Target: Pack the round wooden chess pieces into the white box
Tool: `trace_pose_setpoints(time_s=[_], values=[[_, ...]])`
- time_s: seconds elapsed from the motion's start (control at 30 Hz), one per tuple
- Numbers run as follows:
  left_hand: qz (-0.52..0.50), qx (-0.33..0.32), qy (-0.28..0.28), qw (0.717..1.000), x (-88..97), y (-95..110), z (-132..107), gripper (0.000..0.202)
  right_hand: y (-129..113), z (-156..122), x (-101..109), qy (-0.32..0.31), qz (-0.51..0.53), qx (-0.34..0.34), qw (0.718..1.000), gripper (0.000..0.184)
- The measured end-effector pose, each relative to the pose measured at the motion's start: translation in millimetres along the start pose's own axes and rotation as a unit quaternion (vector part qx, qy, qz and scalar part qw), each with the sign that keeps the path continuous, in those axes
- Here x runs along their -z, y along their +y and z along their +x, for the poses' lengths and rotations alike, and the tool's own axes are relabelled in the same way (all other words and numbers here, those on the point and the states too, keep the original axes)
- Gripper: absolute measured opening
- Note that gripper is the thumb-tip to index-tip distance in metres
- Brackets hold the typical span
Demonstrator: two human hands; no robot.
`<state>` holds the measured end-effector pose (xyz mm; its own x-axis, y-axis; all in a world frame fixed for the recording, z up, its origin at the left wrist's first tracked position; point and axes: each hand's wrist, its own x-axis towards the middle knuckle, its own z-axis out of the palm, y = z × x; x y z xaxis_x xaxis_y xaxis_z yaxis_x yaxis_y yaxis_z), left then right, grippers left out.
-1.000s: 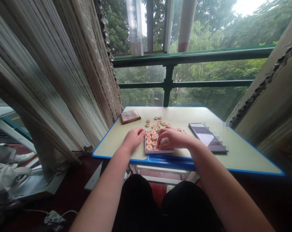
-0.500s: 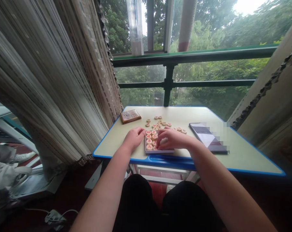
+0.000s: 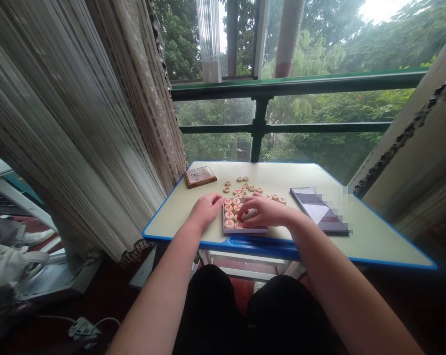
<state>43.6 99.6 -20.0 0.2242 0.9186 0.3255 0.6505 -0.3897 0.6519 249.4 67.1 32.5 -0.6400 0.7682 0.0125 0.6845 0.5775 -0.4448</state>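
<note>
Box [image 3: 245, 230]: here it sits, near the table's [image 3: 171, 217] front edge, 2 columns of red-marked discs [image 3: 229, 215] showing inside
Right hand [image 3: 257, 210]: my fingers curl down over them, gripping or not, I can't tell
Left hand [image 3: 207, 209]: fingertips right by the box's left side, grip unclear
Loose discs [image 3: 252, 188]: scattered just beyond
</note>
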Motion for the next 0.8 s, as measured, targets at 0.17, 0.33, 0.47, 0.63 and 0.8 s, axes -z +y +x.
trace_pose_setpoints(time_s=[0.17, 0.33, 0.47, 0.63, 0.8], values=[[0.004, 0.004, -0.003, 1.0, 1.0, 0.9, 0.0, 0.03, 0.1, 0.9, 1.1, 0.011, -0.002, 0.005, 1.0, 0.021], [0.008, 0.006, 0.0, 1.0, 0.7, 1.0, -0.1, 0.03, 18.4, 7.8, 1.3, 0.191, -0.051, -0.078, 0.977, 0.023], [0.003, 0.004, -0.012, 1.0, 0.1, -0.2, 0.4, 0.032, 44.0, 13.8, -3.4, 0.259, -0.169, -0.197, 0.93, 0.032], [-0.01, -0.025, 0.004, 1.0, -1.5, -2.6, 2.1, 0.035, 65.6, 17.9, -8.7, 0.226, -0.183, -0.267, 0.919, 0.043], [-0.037, -0.022, -0.004, 0.999, -1.8, -1.7, 3.5, 0.036, 67.0, 19.1, -9.2, 0.219, -0.177, -0.276, 0.919, 0.034]])
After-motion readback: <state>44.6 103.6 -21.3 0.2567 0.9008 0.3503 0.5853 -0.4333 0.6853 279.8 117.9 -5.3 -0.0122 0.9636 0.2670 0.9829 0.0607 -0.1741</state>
